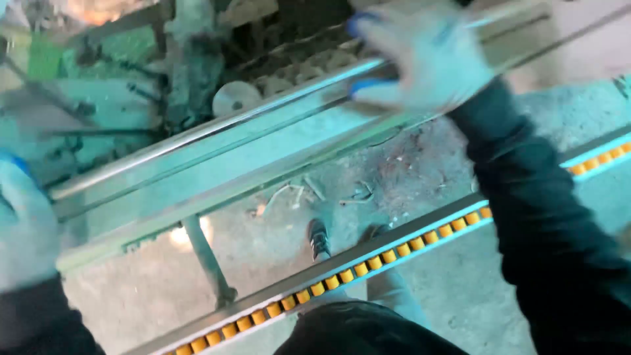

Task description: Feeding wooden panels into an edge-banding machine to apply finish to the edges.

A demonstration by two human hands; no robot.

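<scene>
Long rail [217, 125]: runs slantwise from lower left to upper right, across the frame [197, 190]; right hand [424, 56] on its far end; left hand [23, 223] at its near end
Roller track [368, 263]: nearer the person, parallel to the rail
Floor [394, 177]: between frame and track; shoe [319, 238] on it
Disc [235, 98]: behind the rail

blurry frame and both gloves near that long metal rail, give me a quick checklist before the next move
1. Right hand in a pale work glove on the long silvery metal rail: ok, it lies over the rail.
2. Firm grip by the right hand: cannot tell, motion blur.
3. Left hand in a pale glove on the rail: cannot tell, at frame edge.
4. Footing: ok, dark shoe flat on the concrete floor.
5. Strip of yellow rollers unobstructed: ok where visible.
</scene>
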